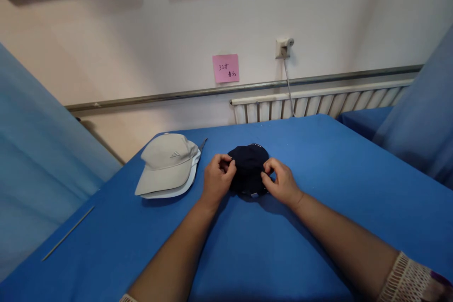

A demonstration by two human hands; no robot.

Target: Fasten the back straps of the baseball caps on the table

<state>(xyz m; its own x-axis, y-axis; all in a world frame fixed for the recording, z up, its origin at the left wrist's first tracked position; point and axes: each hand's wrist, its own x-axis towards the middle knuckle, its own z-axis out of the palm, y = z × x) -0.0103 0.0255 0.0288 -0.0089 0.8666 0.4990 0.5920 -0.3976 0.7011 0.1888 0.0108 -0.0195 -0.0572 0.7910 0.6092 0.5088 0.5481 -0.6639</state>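
A dark navy cap [249, 165] rests on the blue-covered table in front of me, its far edge showing a strip of small white marks. My left hand [218, 177] pinches the cap's left side between thumb and fingers. On the opposite side, my right hand [281, 180] has thumb and index finger closed at the cap's right edge. A small pale tag [255, 195] shows at the near edge. To the left lies a light grey baseball cap [168, 158] with a three-stripe logo, stacked over a white-brimmed cap [189, 184].
A thin stick [68, 233] lies on the blue table cover [141, 245] at the left. Blue curtains [38, 151] hang at both sides. Behind the table are a white radiator [318, 106], a metal rail [159, 98], a plugged-in cord [288, 80] and a pink note [225, 68].
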